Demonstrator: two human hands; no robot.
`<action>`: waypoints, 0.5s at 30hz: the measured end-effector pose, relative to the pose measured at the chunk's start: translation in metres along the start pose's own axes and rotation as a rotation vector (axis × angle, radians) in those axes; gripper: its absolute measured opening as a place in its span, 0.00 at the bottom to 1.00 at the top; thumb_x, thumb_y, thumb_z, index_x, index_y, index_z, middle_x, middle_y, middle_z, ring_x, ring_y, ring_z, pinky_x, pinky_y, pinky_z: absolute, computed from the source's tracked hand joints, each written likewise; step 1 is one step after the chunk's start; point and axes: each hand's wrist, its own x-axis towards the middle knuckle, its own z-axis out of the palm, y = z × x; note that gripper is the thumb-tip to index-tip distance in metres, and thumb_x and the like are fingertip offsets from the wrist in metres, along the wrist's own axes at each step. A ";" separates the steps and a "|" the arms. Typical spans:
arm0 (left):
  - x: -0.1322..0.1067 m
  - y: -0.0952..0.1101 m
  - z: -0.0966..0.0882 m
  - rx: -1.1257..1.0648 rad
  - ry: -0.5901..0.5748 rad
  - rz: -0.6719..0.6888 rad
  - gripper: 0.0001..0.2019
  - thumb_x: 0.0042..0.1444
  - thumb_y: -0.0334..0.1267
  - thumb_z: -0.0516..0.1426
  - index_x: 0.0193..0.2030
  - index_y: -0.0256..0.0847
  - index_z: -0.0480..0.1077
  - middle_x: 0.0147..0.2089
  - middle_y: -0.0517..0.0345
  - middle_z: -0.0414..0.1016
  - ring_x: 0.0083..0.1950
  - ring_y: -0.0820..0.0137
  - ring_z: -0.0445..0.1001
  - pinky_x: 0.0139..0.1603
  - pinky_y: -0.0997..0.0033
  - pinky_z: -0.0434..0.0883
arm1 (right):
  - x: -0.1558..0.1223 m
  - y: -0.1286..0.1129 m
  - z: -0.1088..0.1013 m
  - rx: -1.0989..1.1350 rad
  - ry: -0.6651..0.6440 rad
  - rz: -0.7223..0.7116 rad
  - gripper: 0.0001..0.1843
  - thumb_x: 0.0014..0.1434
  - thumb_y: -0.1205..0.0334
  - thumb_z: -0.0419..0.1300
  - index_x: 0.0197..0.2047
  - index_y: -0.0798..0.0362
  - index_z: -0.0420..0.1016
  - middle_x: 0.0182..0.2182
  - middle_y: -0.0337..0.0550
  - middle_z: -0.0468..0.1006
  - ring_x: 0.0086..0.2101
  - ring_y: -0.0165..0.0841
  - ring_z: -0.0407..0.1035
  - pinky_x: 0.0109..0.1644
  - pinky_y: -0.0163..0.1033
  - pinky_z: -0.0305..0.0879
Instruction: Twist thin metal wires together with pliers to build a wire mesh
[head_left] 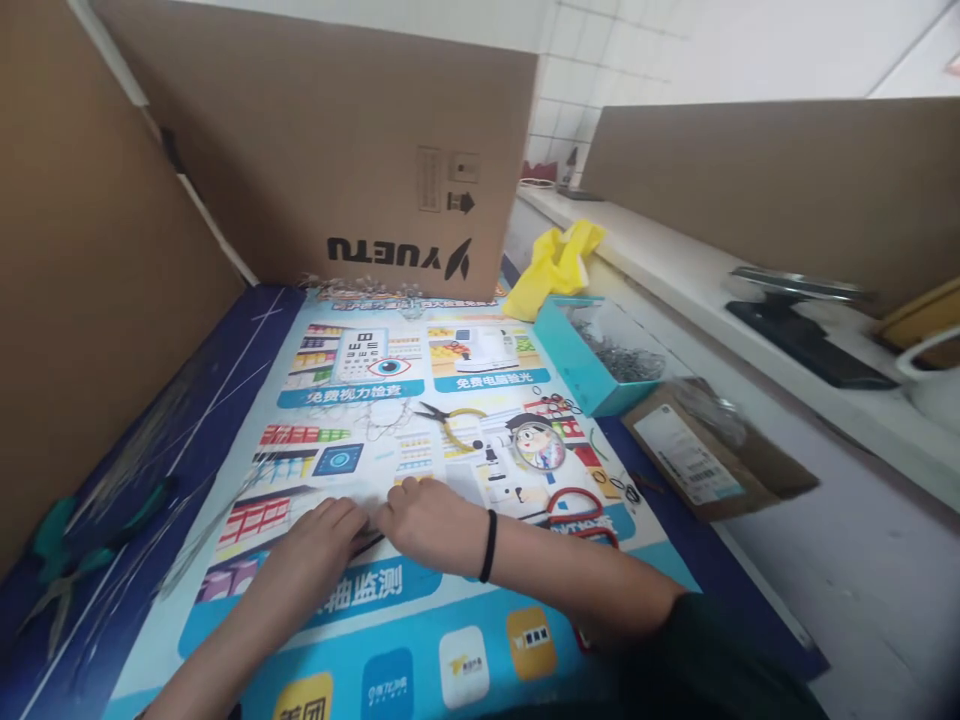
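Observation:
My left hand (330, 540) and my right hand (421, 520) are close together over the printed poster sheet (412, 425), fingers bent and pinched. What they hold is too small and hidden to make out; a thin dark line shows beneath them. A black band circles my right wrist. Beyond the hands lie small pliers with yellow handles (466, 432), jaws pointing left. Right of these is a round clear dish (538, 446). Red-handled scissors (576, 505) rest just beyond my right forearm, which partly covers them.
Thin wires (142, 450) and teal-handled cutters (60, 560) lie at left. A turquoise box (577, 375) holds tangled dark metal pieces. Nearby are a yellow bag (555, 262) and a brown package (697, 465). Cardboard panels (337, 150) stand behind; a white ledge (660, 260) runs along the right.

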 end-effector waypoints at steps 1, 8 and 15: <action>0.001 -0.002 0.002 -0.013 -0.009 0.004 0.10 0.61 0.37 0.48 0.33 0.40 0.69 0.36 0.53 0.71 0.40 0.61 0.68 0.42 0.60 0.64 | -0.001 0.000 -0.001 0.001 0.011 -0.005 0.07 0.61 0.70 0.47 0.37 0.58 0.65 0.33 0.49 0.72 0.33 0.37 0.66 0.30 0.42 0.62; 0.000 -0.006 -0.001 -0.079 0.045 0.016 0.13 0.59 0.42 0.48 0.31 0.42 0.70 0.33 0.54 0.73 0.36 0.64 0.70 0.38 0.67 0.67 | -0.014 0.016 -0.035 0.150 -0.170 0.005 0.05 0.57 0.68 0.52 0.35 0.55 0.69 0.32 0.45 0.75 0.34 0.37 0.70 0.27 0.39 0.62; -0.002 -0.009 -0.005 -0.180 0.077 0.030 0.13 0.60 0.47 0.49 0.35 0.45 0.70 0.36 0.58 0.73 0.39 0.67 0.73 0.40 0.72 0.70 | -0.073 0.131 -0.111 0.171 -0.114 0.193 0.11 0.61 0.65 0.50 0.41 0.52 0.73 0.40 0.43 0.77 0.39 0.30 0.69 0.40 0.36 0.62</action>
